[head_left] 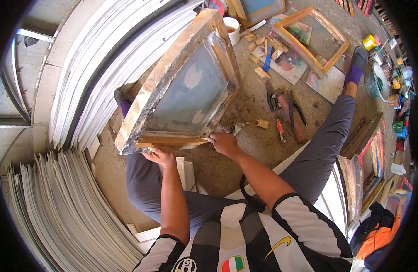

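Observation:
A wooden screen-printing frame [184,97] with a grey-blue mesh stands tilted up in front of me. Pale patches mark the mesh, and worn tape or film clings to its inner edges. My left hand [161,155] is closed round the near lower bar, close to the left corner. At the right end of that same bar, my right hand [224,144] has its fingers pinched at the frame's edge. Whether it grips the wood or a strip of tape there is too small to tell.
On the floor lie pliers [297,109], a red cutter [280,131], a blue-handled tool [267,59] and wood scraps. Another wooden frame [324,68] rests beyond, near a white bucket [231,31]. Stacked sheets [68,199] line my left; paint containers [379,81] stand at right.

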`<state>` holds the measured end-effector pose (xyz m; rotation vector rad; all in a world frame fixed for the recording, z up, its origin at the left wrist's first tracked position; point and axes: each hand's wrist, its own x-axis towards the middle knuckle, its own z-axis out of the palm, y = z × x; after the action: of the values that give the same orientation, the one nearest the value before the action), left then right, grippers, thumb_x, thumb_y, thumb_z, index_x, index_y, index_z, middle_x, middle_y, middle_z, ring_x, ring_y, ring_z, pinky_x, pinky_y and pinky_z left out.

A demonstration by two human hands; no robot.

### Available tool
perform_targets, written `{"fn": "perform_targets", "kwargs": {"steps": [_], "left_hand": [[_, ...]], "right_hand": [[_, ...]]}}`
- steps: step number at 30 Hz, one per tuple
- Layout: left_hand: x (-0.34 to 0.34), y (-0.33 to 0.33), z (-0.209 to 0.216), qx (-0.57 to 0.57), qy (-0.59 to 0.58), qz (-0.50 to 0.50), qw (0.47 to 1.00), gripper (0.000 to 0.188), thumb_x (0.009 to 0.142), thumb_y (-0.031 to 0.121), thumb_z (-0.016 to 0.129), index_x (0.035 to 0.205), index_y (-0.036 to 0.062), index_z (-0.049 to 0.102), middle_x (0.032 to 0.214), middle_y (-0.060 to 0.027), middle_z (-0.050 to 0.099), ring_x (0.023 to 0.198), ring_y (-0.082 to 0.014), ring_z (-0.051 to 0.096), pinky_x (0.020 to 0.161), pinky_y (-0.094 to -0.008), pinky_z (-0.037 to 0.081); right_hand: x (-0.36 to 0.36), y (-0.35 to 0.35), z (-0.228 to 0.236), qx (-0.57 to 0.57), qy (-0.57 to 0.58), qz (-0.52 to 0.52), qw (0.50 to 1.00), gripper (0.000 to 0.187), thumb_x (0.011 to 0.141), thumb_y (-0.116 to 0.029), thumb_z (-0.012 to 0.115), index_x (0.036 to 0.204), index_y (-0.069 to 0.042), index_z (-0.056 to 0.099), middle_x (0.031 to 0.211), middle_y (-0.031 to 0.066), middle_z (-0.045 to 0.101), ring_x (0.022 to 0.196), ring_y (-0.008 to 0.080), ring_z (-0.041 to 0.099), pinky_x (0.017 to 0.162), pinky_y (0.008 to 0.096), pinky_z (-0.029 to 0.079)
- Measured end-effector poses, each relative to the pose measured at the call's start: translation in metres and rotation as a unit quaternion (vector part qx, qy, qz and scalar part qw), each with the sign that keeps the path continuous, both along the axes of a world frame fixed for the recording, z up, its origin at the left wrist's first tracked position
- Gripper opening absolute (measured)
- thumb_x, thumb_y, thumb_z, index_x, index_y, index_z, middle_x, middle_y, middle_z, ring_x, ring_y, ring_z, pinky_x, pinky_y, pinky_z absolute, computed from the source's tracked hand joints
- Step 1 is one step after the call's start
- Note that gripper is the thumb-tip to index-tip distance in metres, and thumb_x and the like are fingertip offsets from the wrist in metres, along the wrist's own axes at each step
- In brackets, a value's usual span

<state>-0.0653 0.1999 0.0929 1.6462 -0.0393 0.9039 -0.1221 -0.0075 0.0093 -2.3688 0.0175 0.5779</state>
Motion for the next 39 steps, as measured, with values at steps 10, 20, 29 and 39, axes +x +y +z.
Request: {"fn": "perform_targets", "kwargs": {"steps": [10,20,29,39], "left_hand": [[-0.007,0.015,-0.029,-0.048,-0.014,-0.057,0.997,0.067,0.102,0.04,0.058,0.148,0.0014,0.029,0.141,-0.0125,0.048,0.12,-0.0217,0.051,0.102,-0.0371,0.041],[-0.034,0.023,-0.13,-0.203,0.241,-0.122,0.941,0.089,0.1,0.043,0.061,0.155,0.0138,-0.002,0.143,-0.0141,0.041,0.118,-0.0294,0.049,0.098,-0.0495,0.048],[-0.035,-0.018,-0.112,-0.23,0.16,-0.034,0.959,0.058,0.097,0.028,0.069,0.132,-0.0033,0.035,0.129,-0.0141,0.051,0.108,-0.021,0.052,0.097,-0.0395,0.046],[-0.017,-0.042,-0.043,-0.114,0.084,-0.059,0.988,0.053,0.101,0.035,0.062,0.132,-0.0038,0.043,0.119,-0.0133,0.057,0.104,-0.0216,0.056,0.087,-0.0353,0.048]], "right_hand": [[0.006,0.012,-0.019,-0.084,-0.104,-0.015,0.991,0.03,0.101,-0.034,0.055,0.1,-0.007,0.068,0.064,0.0121,0.063,0.057,0.0322,0.061,0.053,0.0504,0.049],[0.003,0.031,0.006,0.189,-0.213,-0.217,0.934,0.036,0.093,-0.029,0.063,0.115,0.0,0.067,0.11,0.0242,0.068,0.105,0.0404,0.064,0.088,0.0494,0.051],[0.03,0.047,0.015,0.179,-0.031,-0.253,0.95,0.034,0.083,-0.025,0.061,0.103,0.001,0.072,0.095,0.0211,0.073,0.095,0.0399,0.069,0.083,0.0485,0.054],[0.039,0.053,0.055,0.038,0.024,-0.099,0.994,0.047,0.092,-0.044,0.059,0.09,0.002,0.071,0.085,0.0249,0.071,0.088,0.0442,0.069,0.077,0.053,0.053]]}}
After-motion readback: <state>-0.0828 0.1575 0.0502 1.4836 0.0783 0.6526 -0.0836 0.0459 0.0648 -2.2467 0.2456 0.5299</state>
